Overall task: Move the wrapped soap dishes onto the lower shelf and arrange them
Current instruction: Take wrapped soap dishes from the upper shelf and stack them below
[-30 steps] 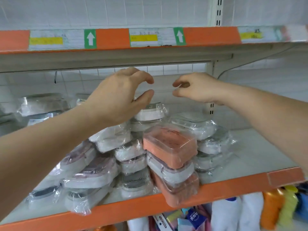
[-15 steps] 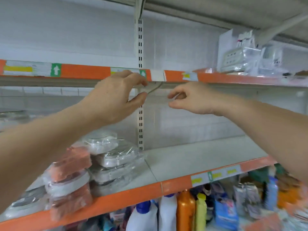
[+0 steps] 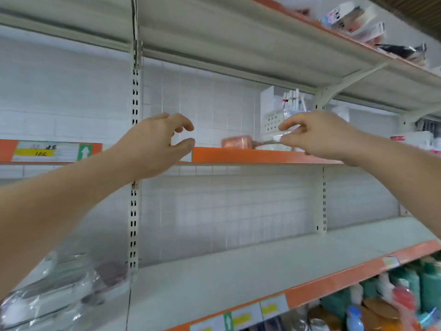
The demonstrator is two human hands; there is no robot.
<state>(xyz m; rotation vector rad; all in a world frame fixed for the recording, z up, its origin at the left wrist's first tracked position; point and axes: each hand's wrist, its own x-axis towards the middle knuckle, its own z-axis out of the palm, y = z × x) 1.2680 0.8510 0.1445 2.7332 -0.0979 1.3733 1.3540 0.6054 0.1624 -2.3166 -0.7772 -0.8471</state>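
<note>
A pink wrapped soap dish (image 3: 235,142) lies on the upper orange-edged shelf (image 3: 250,156). Beside it on the right sits a clear wrapped soap dish (image 3: 274,140). My right hand (image 3: 319,134) is at that dish, with its forefinger above the near end and its thumb below, pinching it. My left hand (image 3: 157,144) hovers in front of the shelf edge, left of the pink dish, its fingers curved and holding nothing. More wrapped soap dishes (image 3: 59,285) lie blurred on the lower shelf (image 3: 238,271) at the bottom left.
A white perforated basket (image 3: 272,120) and packaged goods stand behind the dishes on the upper shelf. A slotted upright (image 3: 134,211) divides the bays. Bottles (image 3: 391,302) fill the shelf below at the right. Packets (image 3: 358,20) sit on the top shelf.
The view has swung up and right, from the stacked dishes to the upper shelf. Both hands have risen with it, and my right hand's fingers have reached the clear wrapped dish.
</note>
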